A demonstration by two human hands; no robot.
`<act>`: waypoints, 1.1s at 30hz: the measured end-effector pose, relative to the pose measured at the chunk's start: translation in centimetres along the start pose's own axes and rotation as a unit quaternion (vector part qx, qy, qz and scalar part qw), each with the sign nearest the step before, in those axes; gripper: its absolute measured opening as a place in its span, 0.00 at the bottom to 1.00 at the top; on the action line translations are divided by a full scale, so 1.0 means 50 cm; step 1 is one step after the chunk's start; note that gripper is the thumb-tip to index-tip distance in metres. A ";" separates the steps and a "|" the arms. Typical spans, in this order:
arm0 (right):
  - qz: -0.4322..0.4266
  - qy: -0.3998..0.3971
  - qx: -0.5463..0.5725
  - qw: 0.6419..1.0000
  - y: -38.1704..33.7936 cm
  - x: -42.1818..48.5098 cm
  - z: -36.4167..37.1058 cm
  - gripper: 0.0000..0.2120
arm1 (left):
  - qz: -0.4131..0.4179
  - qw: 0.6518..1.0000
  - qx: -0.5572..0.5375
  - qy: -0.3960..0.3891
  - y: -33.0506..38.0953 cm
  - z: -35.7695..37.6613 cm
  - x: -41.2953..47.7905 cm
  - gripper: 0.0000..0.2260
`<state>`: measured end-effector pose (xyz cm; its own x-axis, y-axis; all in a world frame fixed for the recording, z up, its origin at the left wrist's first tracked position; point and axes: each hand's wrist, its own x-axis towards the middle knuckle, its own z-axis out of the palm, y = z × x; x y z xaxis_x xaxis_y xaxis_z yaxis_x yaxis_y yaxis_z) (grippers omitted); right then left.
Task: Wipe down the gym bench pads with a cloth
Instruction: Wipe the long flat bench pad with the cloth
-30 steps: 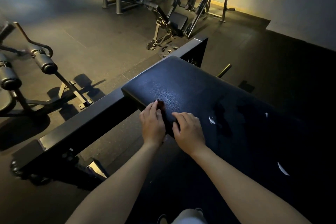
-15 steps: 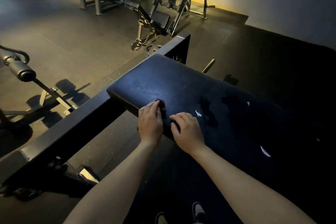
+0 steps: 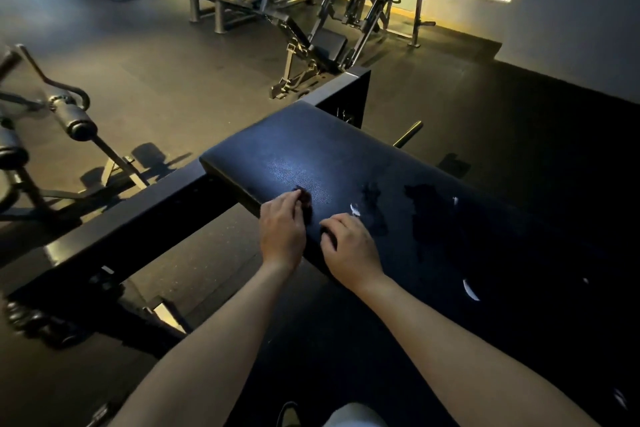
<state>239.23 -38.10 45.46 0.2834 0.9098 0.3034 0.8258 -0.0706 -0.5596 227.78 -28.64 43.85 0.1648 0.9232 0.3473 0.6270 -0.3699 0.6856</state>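
Finding one: the cloth [image 3: 305, 198] is a small dark wad lying on the bench pad [image 3: 346, 156], just left of frame centre and close to the pad's near-left edge. Only a scrap of it shows past the fingertips.

Finding two: the left hand [image 3: 282, 234] lies over the cloth, palm down, with its fingers close together and nearly straight. I judge it is pressing the cloth flat so that it can be pushed along the vinyl. The thumb is hidden, so a pinch cannot be ruled out.

Finding three: the right hand [image 3: 349, 251] sits just beside it, knuckles raised, with bent fingertips on the pad. I read this as bracing. I cannot tell whether anything is held beneath it.

Surroundings: dark blotches [image 3: 375, 215] stain the pad right of centre, and pale tears [image 3: 355, 210] lie just beside the right fingertips, with another further right. In my judgement a tear could snag the cloth. A steel frame beam [image 3: 138, 218] runs toward lower left. A roller-pad machine [image 3: 74, 121] stands at mid left and a plate-loaded machine [image 3: 329, 28] at upper centre, both well apart from the pad. Nothing lies on the pad's far half.
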 end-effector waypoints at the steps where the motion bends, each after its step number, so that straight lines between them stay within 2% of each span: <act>1: 0.001 -0.008 0.018 1.000 0.008 -0.003 -0.011 0.11 | 0.015 1.000 0.003 -0.001 0.014 0.009 -0.019 0.14; 6: 0.003 0.033 -0.021 0.999 0.056 -0.045 -0.056 0.11 | 0.047 0.998 -0.038 0.007 0.073 0.038 -0.129 0.13; 9: 0.000 0.023 -0.017 1.000 0.070 -0.066 -0.062 0.10 | 0.090 0.996 -0.029 0.000 0.092 0.044 -0.169 0.15; 12: -0.023 -0.002 -0.046 0.999 0.071 -0.071 -0.059 0.14 | 0.119 0.993 -0.002 0.001 0.070 0.034 -0.152 0.16; 17: -0.060 -0.020 -0.060 0.996 0.065 -0.073 -0.055 0.18 | -0.065 0.997 -0.019 0.041 0.071 0.030 -0.113 0.17; 22: -0.009 0.002 0.064 0.998 0.073 -0.071 -0.071 0.13 | -0.032 0.999 -0.036 0.010 0.106 0.058 -0.198 0.17; 27: -0.031 -0.024 0.084 0.996 0.047 -0.057 -0.065 0.13 | 0.029 0.998 -0.054 -0.006 0.079 0.023 -0.194 0.16; 29: -0.035 -0.038 0.084 0.995 0.023 -0.039 -0.053 0.14 | -0.001 0.998 -0.064 0.015 0.059 0.001 -0.164 0.15; 33: -0.019 -0.070 0.064 0.995 -0.010 -0.012 -0.019 0.17 | -0.113 0.989 -0.084 0.053 0.007 -0.008 -0.086 0.18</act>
<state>239.08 -39.01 46.28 0.1753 0.9595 0.2204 0.7629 0.0091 -0.6464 227.00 -32.79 42.86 -0.0511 0.9712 0.2327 0.5027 -0.1763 0.8463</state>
